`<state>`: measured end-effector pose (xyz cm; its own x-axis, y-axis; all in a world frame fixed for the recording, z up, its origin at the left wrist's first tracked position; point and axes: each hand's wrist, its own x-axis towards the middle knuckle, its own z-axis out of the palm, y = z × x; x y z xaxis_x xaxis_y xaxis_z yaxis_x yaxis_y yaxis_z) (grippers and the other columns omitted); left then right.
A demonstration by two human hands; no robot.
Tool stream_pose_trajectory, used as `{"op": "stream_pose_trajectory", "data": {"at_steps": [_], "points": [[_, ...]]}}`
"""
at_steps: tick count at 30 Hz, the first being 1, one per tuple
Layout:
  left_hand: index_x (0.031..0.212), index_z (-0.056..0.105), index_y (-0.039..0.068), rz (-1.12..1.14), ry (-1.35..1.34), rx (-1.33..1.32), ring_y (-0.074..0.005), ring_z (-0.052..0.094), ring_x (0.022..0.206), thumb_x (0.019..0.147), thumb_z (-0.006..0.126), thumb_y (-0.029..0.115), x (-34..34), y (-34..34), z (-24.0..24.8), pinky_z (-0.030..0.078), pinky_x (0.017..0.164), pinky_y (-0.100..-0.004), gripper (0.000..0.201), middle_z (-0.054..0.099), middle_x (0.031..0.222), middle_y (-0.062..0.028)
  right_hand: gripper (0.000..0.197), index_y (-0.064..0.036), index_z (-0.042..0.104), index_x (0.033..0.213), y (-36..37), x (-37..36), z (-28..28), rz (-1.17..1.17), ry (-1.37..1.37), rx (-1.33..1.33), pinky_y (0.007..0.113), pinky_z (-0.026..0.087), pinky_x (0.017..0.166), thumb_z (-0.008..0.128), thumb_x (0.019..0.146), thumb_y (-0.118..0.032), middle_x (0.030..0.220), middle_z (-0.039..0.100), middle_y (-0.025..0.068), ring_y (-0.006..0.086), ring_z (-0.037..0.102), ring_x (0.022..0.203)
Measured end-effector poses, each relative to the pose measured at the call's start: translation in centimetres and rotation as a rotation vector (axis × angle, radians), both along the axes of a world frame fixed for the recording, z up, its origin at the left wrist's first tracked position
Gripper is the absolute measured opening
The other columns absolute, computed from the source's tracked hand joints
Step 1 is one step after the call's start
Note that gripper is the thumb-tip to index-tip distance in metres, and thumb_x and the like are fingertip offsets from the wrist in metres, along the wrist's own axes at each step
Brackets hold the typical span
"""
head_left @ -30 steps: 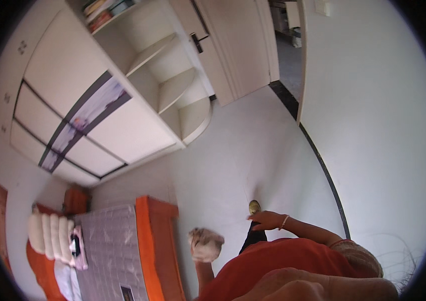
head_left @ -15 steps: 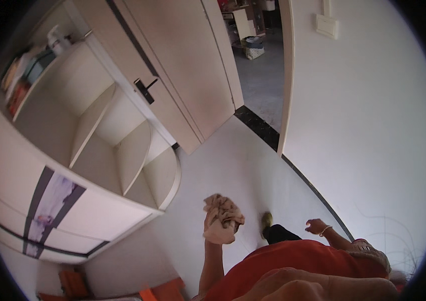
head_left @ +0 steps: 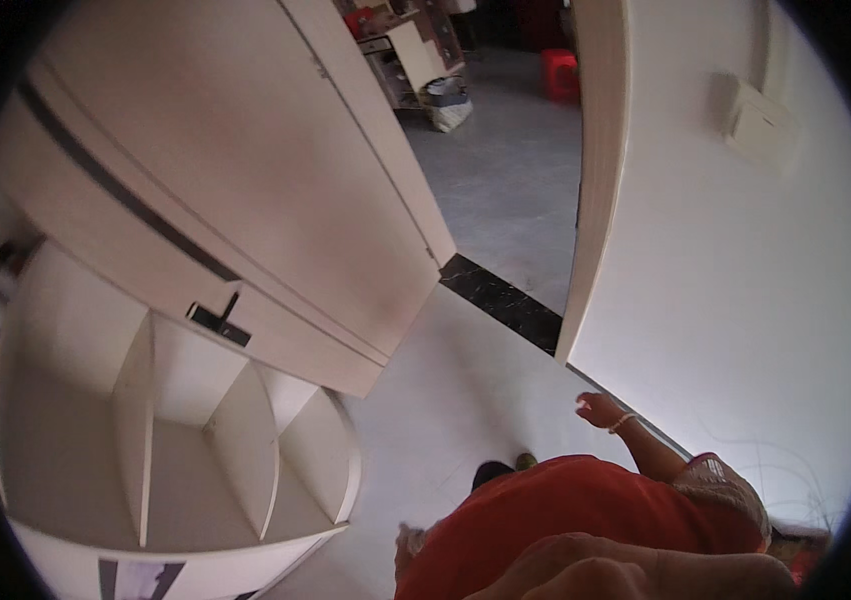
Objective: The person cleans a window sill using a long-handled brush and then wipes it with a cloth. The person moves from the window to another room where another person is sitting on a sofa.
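My right hand hangs out in front to the right, near the foot of the white wall. Its fingers are loosely bent and somewhat apart, with no object visible in them, and a pale beaded bracelet circles the wrist. Low in the middle, only a small part of a crumpled beige cloth shows at the left edge of my red top. The left hand at the cloth is almost wholly hidden behind my body.
A cream door with a black handle stands open on the left, beside curved corner shelves. A black threshold strip crosses the doorway. Beyond it are a bag and a red stool. A switch is on the wall.
The doorway and door look nearer, and the shelves have shifted lower in view. My left hand with the cloth has dropped back beside my body. My right hand appears slightly higher and further left.
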<state>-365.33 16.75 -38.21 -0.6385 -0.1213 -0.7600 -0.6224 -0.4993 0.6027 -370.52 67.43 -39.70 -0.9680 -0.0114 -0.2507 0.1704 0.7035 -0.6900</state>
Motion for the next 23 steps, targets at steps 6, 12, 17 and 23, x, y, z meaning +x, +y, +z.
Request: {"op": "stream_pose_trajectory", "data": {"at_steps": [6,12,17,23], "points": [[0.122,0.057,0.011,0.031,-0.059,0.001,-0.0236,0.063,0.104,0.096,0.067,0.033,-12.2,0.1,-1.7,0.055,0.092,-0.0382,0.036,0.062,0.115,-0.0085,0.042,-0.0057,0.067,0.124,-0.7,-16.1,-0.5,0.262,-0.117,0.166,0.047,0.054,0.093,0.067,0.093,-0.034,0.113,0.073,0.0189,0.0379,0.069,0.106],[0.119,0.057,0.012,-0.12,-0.068,0.042,-0.0228,0.064,0.1,0.094,0.069,0.033,-29.5,1.5,-4.0,0.055,0.091,-0.0364,0.035,0.062,0.112,-0.0076,0.044,-0.0027,0.066,0.119,-3.6,-31.8,1.1,0.287,-0.198,0.15,0.051,0.051,0.096,0.065,0.091,-0.037,0.113,0.071,0.0213,0.0418,0.066,0.11],[0.116,0.057,0.012,-0.467,0.055,0.146,-0.0221,0.064,0.098,0.092,0.071,0.033,-48.3,4.2,-4.7,0.055,0.089,-0.0349,0.035,0.063,0.109,-0.0069,0.044,-0.0017,0.066,0.124,-4.2,-42.7,4.5,0.35,-0.248,0.115,0.052,0.05,0.099,0.064,0.094,-0.033,0.121,0.069,0.0219,0.0403,0.064,0.115],[0.114,0.057,0.014,-0.97,0.178,0.44,-0.0218,0.064,0.095,0.09,0.074,0.034,-76.3,11.9,-2.9,0.055,0.088,-0.034,0.035,0.062,0.106,-0.0058,0.039,-0.0076,0.065,0.124,-1.4,-51.2,6.7,-0.036,-0.199,-0.015,0.053,0.053,0.081,0.065,0.094,-0.032,0.097,0.073,0.0193,0.0391,0.07,0.094]]}}
